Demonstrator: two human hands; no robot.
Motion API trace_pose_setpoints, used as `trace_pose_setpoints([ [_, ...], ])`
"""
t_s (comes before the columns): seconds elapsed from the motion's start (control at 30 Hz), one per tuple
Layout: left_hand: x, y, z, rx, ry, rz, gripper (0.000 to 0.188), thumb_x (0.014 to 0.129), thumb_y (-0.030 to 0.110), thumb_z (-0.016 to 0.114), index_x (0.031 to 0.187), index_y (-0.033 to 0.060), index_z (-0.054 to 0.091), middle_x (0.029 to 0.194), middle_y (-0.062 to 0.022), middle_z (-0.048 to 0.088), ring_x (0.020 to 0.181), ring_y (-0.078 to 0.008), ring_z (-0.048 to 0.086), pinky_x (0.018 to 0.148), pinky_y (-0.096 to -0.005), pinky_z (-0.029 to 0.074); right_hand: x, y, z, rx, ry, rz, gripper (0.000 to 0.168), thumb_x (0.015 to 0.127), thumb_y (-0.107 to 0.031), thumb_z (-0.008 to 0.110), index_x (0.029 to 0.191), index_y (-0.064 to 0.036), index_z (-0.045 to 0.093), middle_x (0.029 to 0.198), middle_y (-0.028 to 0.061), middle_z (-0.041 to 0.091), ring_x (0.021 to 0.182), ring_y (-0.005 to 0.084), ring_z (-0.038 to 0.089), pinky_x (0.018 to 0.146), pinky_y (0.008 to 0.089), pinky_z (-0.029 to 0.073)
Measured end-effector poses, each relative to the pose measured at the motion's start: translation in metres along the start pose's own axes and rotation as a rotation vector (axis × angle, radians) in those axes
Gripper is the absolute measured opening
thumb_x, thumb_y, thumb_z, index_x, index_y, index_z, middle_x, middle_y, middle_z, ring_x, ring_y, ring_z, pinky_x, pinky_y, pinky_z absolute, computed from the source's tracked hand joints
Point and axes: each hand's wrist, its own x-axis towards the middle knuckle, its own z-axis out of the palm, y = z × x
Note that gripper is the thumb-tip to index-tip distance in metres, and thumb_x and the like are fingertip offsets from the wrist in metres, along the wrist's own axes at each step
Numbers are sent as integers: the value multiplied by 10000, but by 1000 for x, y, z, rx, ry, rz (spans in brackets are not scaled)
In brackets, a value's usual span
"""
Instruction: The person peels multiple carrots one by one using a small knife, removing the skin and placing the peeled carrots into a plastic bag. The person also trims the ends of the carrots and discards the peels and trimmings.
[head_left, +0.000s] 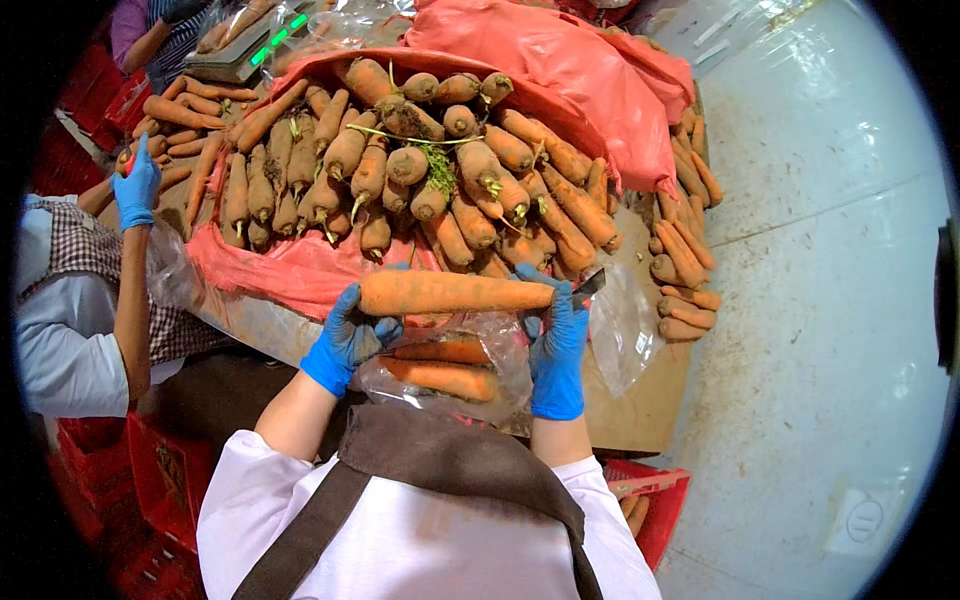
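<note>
A large carrot (457, 292) lies level across both hands, its thick end to the left. My left hand (349, 337), in a blue glove, grips that thick end. The narrow end rests in the gloved fingers of my right hand (561, 337). A dark knife blade (589, 286) juts out to the right from behind the right fingers; its handle is hidden. Just below the held carrot, a clear plastic bag (517, 367) contains carrots (442, 377). Beyond my hands, a heap of soil-covered carrots (409, 165) spills from a red sack (262, 266).
Another red sack (540, 67) lies behind the heap. More carrots (686, 247) line the table's right edge, beside a pale wall (810, 300). On the left, a co-worker's gloved hand (137, 184) holds a red-handled tool. Red crates (664, 517) stand below, and a scale (240, 60) sits at the back.
</note>
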Motion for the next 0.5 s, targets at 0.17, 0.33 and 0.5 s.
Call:
trace_pose_setpoints([
  [0.17, -2, 1, -5, 81, 39, 145, 602, 766, 242, 690, 1264, 45, 413, 1030, -107, 575, 631, -187, 544, 656, -301, 484, -11, 6, -12, -151, 78, 68, 399, 863, -352, 571, 888, 39, 647, 738, 69, 643, 486, 56, 455, 406, 184, 308],
  [0.33, 3, -1, 7, 74, 75, 152, 603, 728, 238, 729, 1234, 73, 447, 1049, -84, 582, 683, -161, 545, 624, -271, 481, -5, 18, -22, -150, 90, 21, 390, 854, -362, 581, 834, 21, 648, 695, 81, 635, 554, 134, 556, 497, 244, 423],
  [0.5, -3, -2, 41, 342, 21, 208, 667, 698, 297, 750, 1242, 72, 435, 1213, -112, 513, 719, -114, 556, 589, -209, 483, 30, 9, -75, -665, -14, -75, 393, 866, -389, 548, 933, -12, 636, 760, 57, 640, 551, 130, 564, 459, 218, 403],
])
